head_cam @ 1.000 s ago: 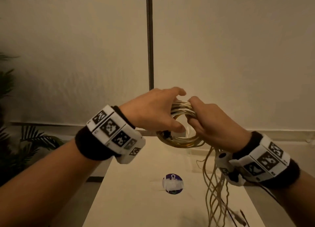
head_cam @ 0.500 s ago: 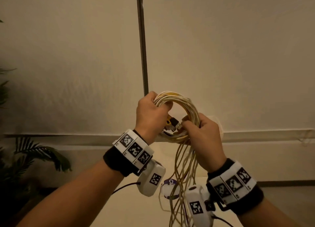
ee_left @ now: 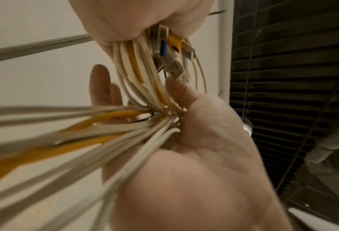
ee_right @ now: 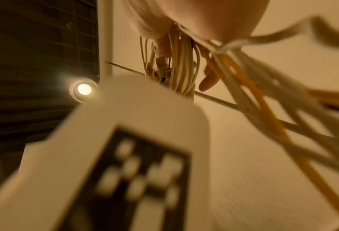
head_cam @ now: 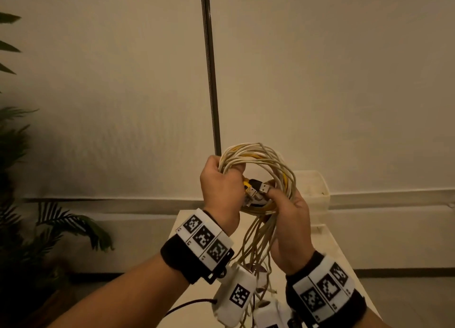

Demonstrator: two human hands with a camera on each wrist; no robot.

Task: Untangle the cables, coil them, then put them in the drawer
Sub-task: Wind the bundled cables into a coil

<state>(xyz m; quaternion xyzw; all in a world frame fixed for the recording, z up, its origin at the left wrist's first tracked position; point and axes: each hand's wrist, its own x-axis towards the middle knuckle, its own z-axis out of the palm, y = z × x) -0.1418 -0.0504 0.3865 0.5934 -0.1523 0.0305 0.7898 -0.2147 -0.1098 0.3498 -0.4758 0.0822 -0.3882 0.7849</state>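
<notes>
A coil of white and yellow cables [head_cam: 258,157] is held up in front of the wall, above the white table [head_cam: 330,253]. My left hand [head_cam: 219,187] grips the coil's left side in a fist. My right hand [head_cam: 290,219] holds the coil's lower right part, its thumb by the USB plugs [head_cam: 258,188] that stick into the ring. Loose cable tails [head_cam: 256,244] hang down between my wrists. In the left wrist view the cables [ee_left: 144,87] run from my left hand [ee_left: 137,18] into my right palm [ee_left: 200,125]. In the right wrist view the strands [ee_right: 182,65] are blurred.
A thin metal pole [head_cam: 209,69] rises against the wall behind the coil. A white plastic box [head_cam: 312,189] stands at the table's far right. A dark plant [head_cam: 29,204] fills the left edge. Dark blinds [ee_left: 293,78] show in the wrist views.
Both hands have lifted the coil and turned it upright so the ring faces me. My left hand has gone from a loose hold over the top to a fist on its left side.
</notes>
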